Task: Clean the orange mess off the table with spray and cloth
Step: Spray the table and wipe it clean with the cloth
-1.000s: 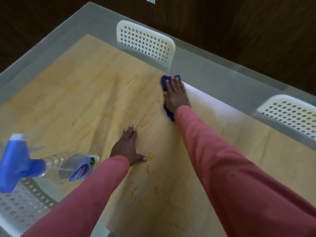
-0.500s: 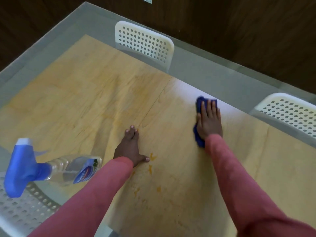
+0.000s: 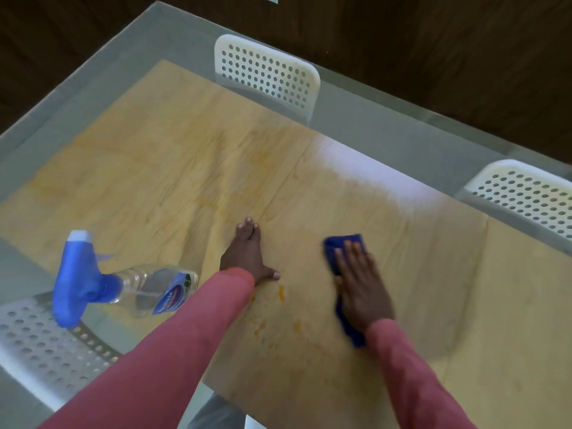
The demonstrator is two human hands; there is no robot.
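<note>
1. Right hand plus blue cloth moved since half a second ago: pulled back from the far wood edge toward the person, now right of the orange spots. A second ago it was further left, near the far chair.
2. Right hand: fingers straight, flat, pressing the cloth on the table; cloth shows past the fingertips and by the wrist.
3. Left hand: unchanged, fingers straight, thumb out, palm down on the wood, holding nothing.
4. Counts: one cloth, one spray bottle, two hands, three white perforated chairs.
5. Spray bottle: lying on its side at the left table edge, blue trigger head pointing left, well apart from both hands, same place.
6. Orange spots: several small ones just below the left thumb, between the two arms; faint orange smear further out on the wood.
</note>
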